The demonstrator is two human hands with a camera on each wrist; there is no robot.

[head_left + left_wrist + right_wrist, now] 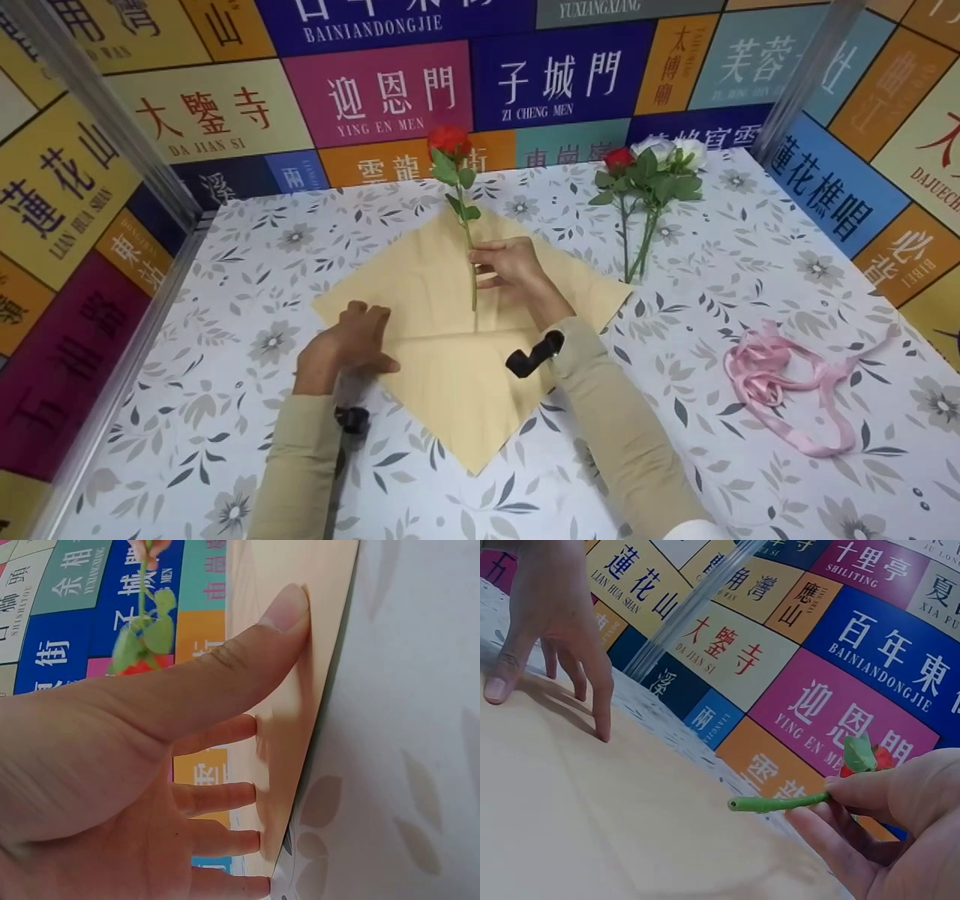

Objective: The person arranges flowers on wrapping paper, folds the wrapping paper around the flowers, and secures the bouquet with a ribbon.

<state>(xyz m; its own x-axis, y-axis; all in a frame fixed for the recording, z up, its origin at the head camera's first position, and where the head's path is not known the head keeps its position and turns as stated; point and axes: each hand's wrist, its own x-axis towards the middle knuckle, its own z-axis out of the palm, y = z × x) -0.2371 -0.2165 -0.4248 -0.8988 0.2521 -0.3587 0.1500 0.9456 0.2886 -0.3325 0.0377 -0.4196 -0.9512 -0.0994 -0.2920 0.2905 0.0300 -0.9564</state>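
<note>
A single red rose [450, 141] with a long green stem is pinched by my right hand [510, 262], above the middle of a tan sheet of wrapping paper [442, 390]. The paper lies flat like a diamond, with a crease across it. In the right wrist view the cut end of the stem [772, 803] sticks out past the thumb and fingers. My left hand [345, 341] presses its fingertips and thumb on the paper's left edge; in the left wrist view its fingers [225, 796] are spread and fairly straight, gripping nothing.
Another red rose [619, 160] and white roses [667, 154] with green leaves lie at the back right, stems reaching toward the paper's right corner. A loose pink ribbon [765, 367] lies on the right of the flowered tablecloth [247, 435]. Sign-printed panels [382, 97] wall in the table.
</note>
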